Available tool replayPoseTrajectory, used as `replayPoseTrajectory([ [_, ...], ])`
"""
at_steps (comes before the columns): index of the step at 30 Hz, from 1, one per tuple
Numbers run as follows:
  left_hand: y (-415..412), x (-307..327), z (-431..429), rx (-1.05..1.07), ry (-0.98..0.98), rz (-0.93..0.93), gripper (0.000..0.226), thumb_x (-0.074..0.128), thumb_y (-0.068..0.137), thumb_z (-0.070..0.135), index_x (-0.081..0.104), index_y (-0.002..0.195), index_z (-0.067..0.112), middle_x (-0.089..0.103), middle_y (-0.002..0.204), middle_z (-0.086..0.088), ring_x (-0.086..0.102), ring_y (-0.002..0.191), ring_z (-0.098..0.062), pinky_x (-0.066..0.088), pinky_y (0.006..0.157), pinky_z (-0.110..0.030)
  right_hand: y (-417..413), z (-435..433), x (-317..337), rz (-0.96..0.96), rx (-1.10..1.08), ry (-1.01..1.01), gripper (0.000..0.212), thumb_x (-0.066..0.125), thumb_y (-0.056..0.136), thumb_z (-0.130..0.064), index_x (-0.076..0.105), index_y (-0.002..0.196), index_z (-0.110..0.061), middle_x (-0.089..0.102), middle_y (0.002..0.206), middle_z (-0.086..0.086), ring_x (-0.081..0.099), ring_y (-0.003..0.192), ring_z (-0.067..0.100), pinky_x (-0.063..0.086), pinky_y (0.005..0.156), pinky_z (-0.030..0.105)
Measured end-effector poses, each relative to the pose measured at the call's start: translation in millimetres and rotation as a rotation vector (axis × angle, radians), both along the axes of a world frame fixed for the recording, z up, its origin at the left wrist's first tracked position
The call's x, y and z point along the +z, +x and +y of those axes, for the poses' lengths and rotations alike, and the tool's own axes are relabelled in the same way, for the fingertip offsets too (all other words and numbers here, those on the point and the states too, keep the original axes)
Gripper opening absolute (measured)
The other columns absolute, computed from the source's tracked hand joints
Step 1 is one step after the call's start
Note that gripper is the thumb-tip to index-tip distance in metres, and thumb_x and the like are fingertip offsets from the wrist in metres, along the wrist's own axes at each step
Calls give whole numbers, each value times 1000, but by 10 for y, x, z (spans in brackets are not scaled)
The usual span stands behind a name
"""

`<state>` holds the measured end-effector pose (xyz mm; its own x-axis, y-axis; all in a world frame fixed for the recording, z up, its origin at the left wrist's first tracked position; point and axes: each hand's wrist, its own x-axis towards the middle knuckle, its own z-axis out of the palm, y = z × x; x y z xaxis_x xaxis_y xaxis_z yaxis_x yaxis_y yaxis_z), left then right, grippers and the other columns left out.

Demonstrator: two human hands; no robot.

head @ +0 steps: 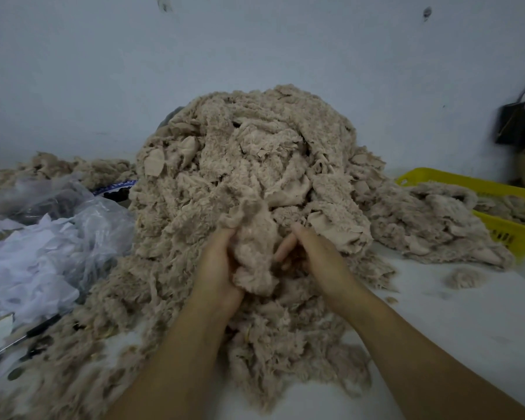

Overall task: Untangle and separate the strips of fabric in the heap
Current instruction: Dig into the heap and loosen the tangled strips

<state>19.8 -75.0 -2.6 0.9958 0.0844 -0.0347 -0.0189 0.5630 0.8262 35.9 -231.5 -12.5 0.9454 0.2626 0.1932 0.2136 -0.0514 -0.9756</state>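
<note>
Curling into a fuzzy beige strip (252, 256), the fingers of your left hand (220, 268) grip it from its nine o'clock side, their tips buried in the fluff. The fingers (284, 248) of your right hand (314, 259) lie narrowly together, lightly bent, and reach toward the strip from three o'clock. One digit points up toward twelve. You cannot tell whether they pinch the cloth or only touch it.

Both wrists angle inward, and your bare forearms run back to six o'clock, the left lying over the loose fringe of fabric.

The strip stands upright between your hands at the near foot of the heap (255, 153). That heap is a tall tangled mound of the same beige fleece, rising toward twelve o'clock against the pale wall (255, 40) and spilling down over the white table (467, 334) toward you.

At three o'clock from the heap a smaller pile (431, 225) of the same fabric lies on the table, its far edge lapping over the rim of a yellow basket (464, 181). More beige pieces (509, 207) lie inside that basket. A loose tuft (464, 277) sits on the table just in front of the pile.

At nine o'clock a clear plastic bag (100, 213) sags open against the heap, holding white scraps (28, 256). At two o'clock a black bag (519, 122) hangs by the wall.
</note>
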Motion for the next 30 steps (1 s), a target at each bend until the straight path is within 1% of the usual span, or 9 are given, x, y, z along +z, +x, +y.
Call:
replayPoseTrajectory([
  [2,7,21,75,-51,-135,42,42,44,92,19,62,125,2,69,121,-20,69,107,-32,58,86,-45,-3,-10,-20,21,-23,-60,60,40,81,-82,71,66,-34,72,78,-10,64,71,3,48,75,27],
  [6,-27,-10,33,-127,-43,20,43,52,84,14,63,122,-2,70,117,-21,71,104,-29,61,76,-36,-29,25,-48,102,63,-87,41,45,61,-95,62,86,-68,61,97,-42,52,92,-25,38,80,13],
  [10,3,-73,-11,-153,101,0,29,48,98,7,67,117,-2,72,112,-21,72,101,-28,59,75,-33,27,47,-72,117,104,-15,36,57,73,-80,67,98,-56,67,113,-29,59,109,-7,42,94,23],
  [13,3,-81,-32,-162,175,-54,32,61,84,13,70,111,0,73,107,-20,72,98,-29,59,73,-31,37,43,-35,78,107,0,11,59,92,-49,70,95,-49,72,103,-21,65,97,-4,48,87,25],
  [16,3,-67,-34,-160,195,-99,17,62,84,11,78,79,12,75,84,-11,74,79,-21,58,64,-28,45,20,-27,14,67,1,16,62,91,-47,67,86,-32,69,85,-6,63,78,10,49,75,30],
  [18,24,-90,-10,-174,164,-105,36,53,94,10,77,69,17,74,78,-6,73,74,-17,58,62,-28,51,7,-25,-16,37,7,18,60,92,-45,62,80,-32,59,76,-9,54,72,7,45,72,28],
  [23,15,-42,-27,-171,180,-94,41,45,99,36,77,108,11,72,116,-13,70,107,-22,59,81,-32,66,6,14,7,6,121,13,62,79,-49,60,76,-37,51,78,-2,44,75,17,40,73,36],
  [26,0,-75,-49,-113,471,-166,50,61,87,60,67,119,22,73,110,6,68,105,-11,57,85,-31,72,15,28,-16,-14,151,19,62,75,-53,61,77,-35,56,79,0,49,75,19,44,74,37],
  [30,14,-134,-66,-130,719,-112,29,67,88,28,58,115,36,73,97,10,72,90,-13,62,73,-38,72,6,29,-49,-27,175,23,61,74,-56,60,76,-34,54,78,9,47,72,26,44,70,42],
])
